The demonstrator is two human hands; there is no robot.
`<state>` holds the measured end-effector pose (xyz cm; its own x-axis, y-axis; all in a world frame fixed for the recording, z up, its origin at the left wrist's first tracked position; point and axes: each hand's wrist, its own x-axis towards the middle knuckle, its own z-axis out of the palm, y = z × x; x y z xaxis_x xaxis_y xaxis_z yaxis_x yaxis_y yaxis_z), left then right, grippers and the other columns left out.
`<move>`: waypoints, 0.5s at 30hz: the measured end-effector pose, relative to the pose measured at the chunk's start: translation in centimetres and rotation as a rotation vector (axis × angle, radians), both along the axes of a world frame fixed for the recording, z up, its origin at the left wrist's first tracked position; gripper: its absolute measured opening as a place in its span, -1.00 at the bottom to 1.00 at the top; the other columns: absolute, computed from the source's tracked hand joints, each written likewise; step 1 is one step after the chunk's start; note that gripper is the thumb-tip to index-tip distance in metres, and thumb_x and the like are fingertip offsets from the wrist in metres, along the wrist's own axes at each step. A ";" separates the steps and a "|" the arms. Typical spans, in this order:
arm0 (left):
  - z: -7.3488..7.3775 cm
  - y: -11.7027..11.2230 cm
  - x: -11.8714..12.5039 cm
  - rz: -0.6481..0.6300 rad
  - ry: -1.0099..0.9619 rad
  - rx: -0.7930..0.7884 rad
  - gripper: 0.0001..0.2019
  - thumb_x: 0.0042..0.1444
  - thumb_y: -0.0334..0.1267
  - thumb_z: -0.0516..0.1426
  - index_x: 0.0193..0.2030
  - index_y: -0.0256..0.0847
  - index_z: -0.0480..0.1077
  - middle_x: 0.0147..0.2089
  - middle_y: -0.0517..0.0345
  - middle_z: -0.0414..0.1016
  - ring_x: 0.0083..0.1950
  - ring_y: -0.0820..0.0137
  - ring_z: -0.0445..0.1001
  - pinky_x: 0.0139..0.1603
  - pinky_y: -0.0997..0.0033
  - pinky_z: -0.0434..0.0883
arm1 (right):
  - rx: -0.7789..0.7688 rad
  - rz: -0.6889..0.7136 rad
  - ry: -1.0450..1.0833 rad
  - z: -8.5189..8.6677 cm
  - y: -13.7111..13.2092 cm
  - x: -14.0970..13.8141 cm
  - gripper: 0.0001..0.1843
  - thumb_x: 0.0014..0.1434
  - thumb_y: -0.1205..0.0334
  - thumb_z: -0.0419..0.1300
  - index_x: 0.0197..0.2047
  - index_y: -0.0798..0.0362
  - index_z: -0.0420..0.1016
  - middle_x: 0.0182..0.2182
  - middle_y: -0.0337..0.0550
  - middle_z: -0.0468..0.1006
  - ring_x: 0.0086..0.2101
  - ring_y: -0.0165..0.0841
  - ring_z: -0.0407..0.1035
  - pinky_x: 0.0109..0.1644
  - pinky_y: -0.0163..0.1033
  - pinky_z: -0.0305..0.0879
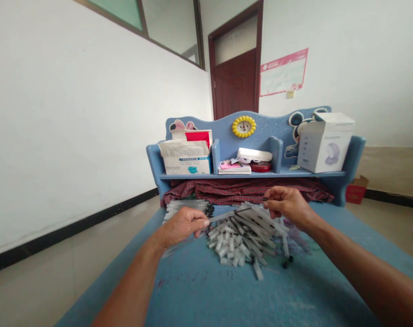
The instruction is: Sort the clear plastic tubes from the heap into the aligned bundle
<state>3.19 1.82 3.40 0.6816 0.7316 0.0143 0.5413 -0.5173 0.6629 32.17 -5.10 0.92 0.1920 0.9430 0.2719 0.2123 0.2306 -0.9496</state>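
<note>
Tube [226,215]: slim, clear plastic, w/ both ends pinched.

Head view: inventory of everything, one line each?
clear plastic tubes: many, clear, heaped mid-desk
tube bundle: one, clear, dark tips, desk back left
desk: one, blue, foreground
shelf: one, blue, desk back
plaid cloth: one, red, under shelf
mask box: one, white, shelf left
clock: one, yellow, shelf back
carton: one, white, shelf right
door: one, brown, behind
left hand: pinches one clear tube
right hand: pinched shut above heap
</note>
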 end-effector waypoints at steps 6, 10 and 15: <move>-0.5 1.8 -2.0 0.213 0.064 0.054 -0.63 -0.07 0.04 0.06 -0.65 -0.23 0.27 -0.67 0.27 0.24 -0.58 0.50 0.12 -0.51 0.51 0.09 | 0.076 -0.145 -0.147 -0.4 0.3 0.9 -0.79 -0.13 0.20 0.23 -0.37 0.07 0.36 -0.67 -0.30 0.43 -0.69 -0.44 0.29 -0.63 -0.35 0.13; -1.2 1.9 -1.3 0.202 0.095 0.056 -0.66 -0.09 0.02 0.04 -0.63 -0.22 0.28 -0.64 0.26 0.28 -0.58 0.48 0.17 -0.50 0.50 0.11 | 0.157 -0.155 -0.489 -0.5 -0.5 -0.4 -0.90 0.00 0.25 0.13 -0.37 0.06 0.41 -0.55 -0.25 0.47 -0.55 -0.41 0.35 -0.47 -0.32 0.24; -1.4 1.4 -0.5 0.177 0.105 0.019 -0.72 -0.07 -0.06 0.02 -0.60 -0.23 0.28 -0.62 0.25 0.30 -0.59 0.48 0.21 -0.49 0.51 0.16 | 0.132 0.018 -0.671 0.1 -1.4 -1.3 -0.90 0.01 0.30 0.10 -0.41 0.07 0.44 -0.58 -0.26 0.43 -0.54 -0.43 0.30 -0.48 -0.36 0.16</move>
